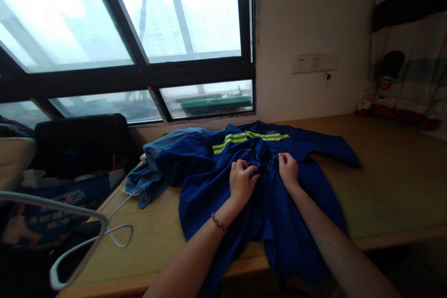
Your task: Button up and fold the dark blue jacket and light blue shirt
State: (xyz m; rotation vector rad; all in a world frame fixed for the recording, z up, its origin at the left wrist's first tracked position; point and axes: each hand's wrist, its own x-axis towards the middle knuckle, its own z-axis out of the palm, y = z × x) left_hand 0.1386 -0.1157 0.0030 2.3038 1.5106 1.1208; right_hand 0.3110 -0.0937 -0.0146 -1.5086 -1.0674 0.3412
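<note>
A dark blue work jacket (223, 200) with yellow-and-grey reflective strips is spread on the wooden table, its collar side toward me and its lower part hanging over the near edge. My left hand (241, 181), with a beaded bracelet at the wrist, has its fingers curled on the cloth near the middle; blue fabric shows between thumb and forefinger. Just right of it, my right hand (288, 170) pinches a fold of the jacket at the front opening. The fingertips of both hands are partly hidden. One sleeve (331, 149) stretches out to the right.
A lighter blue garment (150, 181) lies at the left beside the jacket. A white hanger or tube (80, 207) and a white cord (122, 237) cross the table's left side. A black chair back (84, 142) and bags stand beyond. Window, wall sockets (314, 63) and a curtain (408, 56) border the table (387, 186).
</note>
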